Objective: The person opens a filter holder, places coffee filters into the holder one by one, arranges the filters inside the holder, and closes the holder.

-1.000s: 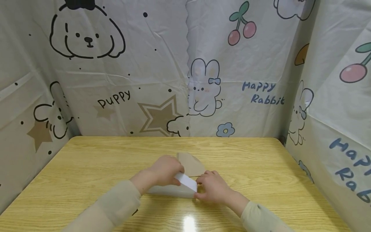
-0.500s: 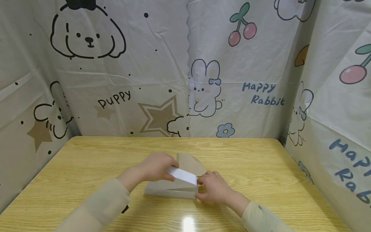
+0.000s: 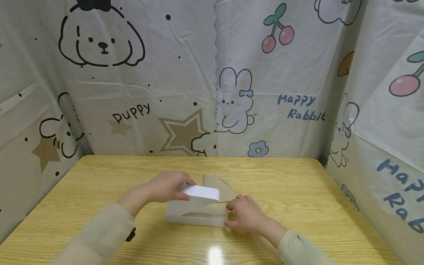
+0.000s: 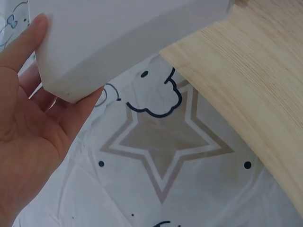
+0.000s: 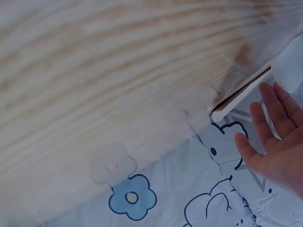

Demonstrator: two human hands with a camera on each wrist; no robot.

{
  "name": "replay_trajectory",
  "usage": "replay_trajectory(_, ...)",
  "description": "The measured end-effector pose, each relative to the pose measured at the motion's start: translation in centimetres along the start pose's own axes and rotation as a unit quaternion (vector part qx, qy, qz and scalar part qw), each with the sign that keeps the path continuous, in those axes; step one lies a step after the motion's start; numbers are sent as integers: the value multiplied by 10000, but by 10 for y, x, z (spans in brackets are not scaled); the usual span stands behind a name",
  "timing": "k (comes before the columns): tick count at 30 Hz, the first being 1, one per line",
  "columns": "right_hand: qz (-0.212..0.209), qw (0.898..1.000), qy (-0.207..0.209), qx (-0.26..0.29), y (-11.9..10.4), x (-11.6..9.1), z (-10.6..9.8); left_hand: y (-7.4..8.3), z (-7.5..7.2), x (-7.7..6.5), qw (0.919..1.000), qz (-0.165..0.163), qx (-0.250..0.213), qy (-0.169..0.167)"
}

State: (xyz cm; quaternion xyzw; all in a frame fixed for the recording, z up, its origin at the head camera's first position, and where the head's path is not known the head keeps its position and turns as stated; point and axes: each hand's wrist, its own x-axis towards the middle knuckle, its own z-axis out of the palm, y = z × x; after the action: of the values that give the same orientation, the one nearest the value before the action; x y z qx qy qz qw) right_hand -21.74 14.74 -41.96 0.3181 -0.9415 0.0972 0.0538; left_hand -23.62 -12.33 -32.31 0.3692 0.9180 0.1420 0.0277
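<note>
Holding white box (image 3: 200,192) above pale case (image 3: 198,220), gripped at left end by thumb and fingers of left hand (image 3: 168,186) | probably best kept level | bracing case's right end with right hand (image 3: 246,215), cannot tell if gripping | mind beige flap (image 3: 218,186) just beyond, likely snag | working on wooden table (image 3: 298,191), facing patterned cloth (image 3: 185,88)

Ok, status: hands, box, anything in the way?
Left hand grips white box. Right hand at right end of pale container. Box's right end above container. No obstruction visible.
</note>
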Motion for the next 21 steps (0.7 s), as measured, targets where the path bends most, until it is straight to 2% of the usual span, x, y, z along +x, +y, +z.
replay_trajectory(8, 48, 10000, -6, 32, 2, -2, 2, -14, -3, -8, 9994, -104, -309, 98)
replay_trajectory(16, 98, 9999, 12, 73, 5, -2, 5, -30, -8, -21, 9948, -249, -976, 179)
replay_trajectory(21, 118, 9999, -15, 97, 6, -2, 5, -38, -11, -25, 9895, -260, -1423, 73)
